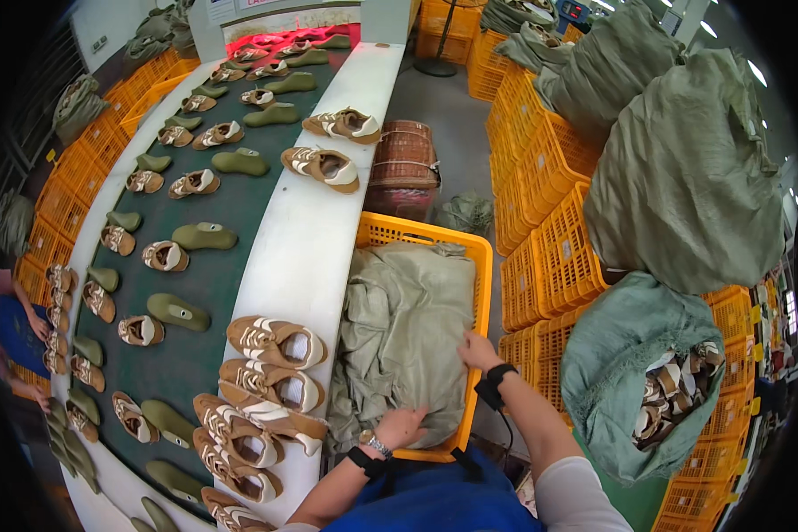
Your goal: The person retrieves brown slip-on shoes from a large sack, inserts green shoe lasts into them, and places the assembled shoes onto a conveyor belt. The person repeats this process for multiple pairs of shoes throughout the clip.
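In front of me stands a yellow plastic crate with a grey-green woven sack bunched and spread inside it. My left hand, with a watch at its wrist, lies on the sack's near part, fingers stretched over the cloth. Along the crate's right side, my right hand is closed on the edge of the sack; its fingertips are partly hidden. Both wrists wear black bands. Just left of the crate, several brown-and-white sneakers stand on the white ledge.
A green conveyor belt carries sneakers and green shoe lasts. Across it, another person's hand is near more shoes. At right are stacked yellow crates, a bulging sack and an open sack of shoe parts. A wicker basket stands ahead.
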The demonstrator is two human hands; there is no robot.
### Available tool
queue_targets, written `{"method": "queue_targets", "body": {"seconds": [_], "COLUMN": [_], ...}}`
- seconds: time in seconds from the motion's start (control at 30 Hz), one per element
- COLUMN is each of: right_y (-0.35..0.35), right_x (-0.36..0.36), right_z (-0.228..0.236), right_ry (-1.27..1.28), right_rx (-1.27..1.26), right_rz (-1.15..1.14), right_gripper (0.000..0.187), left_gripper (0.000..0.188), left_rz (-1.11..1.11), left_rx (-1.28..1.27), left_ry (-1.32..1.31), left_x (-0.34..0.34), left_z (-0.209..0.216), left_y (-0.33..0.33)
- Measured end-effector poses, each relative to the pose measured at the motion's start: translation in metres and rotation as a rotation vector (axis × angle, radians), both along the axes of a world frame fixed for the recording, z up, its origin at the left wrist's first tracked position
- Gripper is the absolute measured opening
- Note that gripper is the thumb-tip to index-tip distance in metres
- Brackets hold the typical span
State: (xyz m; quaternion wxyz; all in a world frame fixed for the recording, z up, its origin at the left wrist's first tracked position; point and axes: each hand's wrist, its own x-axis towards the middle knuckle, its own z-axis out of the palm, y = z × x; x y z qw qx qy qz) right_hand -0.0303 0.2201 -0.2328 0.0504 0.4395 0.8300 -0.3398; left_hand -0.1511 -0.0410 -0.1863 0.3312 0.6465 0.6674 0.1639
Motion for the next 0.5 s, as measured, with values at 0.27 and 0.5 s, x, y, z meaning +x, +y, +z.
{"method": "queue_targets", "body": {"seconds": [0.27, 0.5], "right_y": [0.101, 0.162], "right_x": [-0.078, -0.135], "right_z": [-0.01, -0.063], "right_ry": [-0.139, 0.03], "right_rx": [0.226, 0.392], "right_rz": [-0.018, 0.246], "right_gripper": [0.074, 0.027], "left_gripper": [0.05, 0.041], "left_rz": [0.1, 0.382], "left_rx": [-0.106, 0.101], "left_ry": [0.057, -0.102], "left_x": [-0.027, -0.056], "left_z": [0.028, 0.052], "left_y": [0.026, 0.106]}}
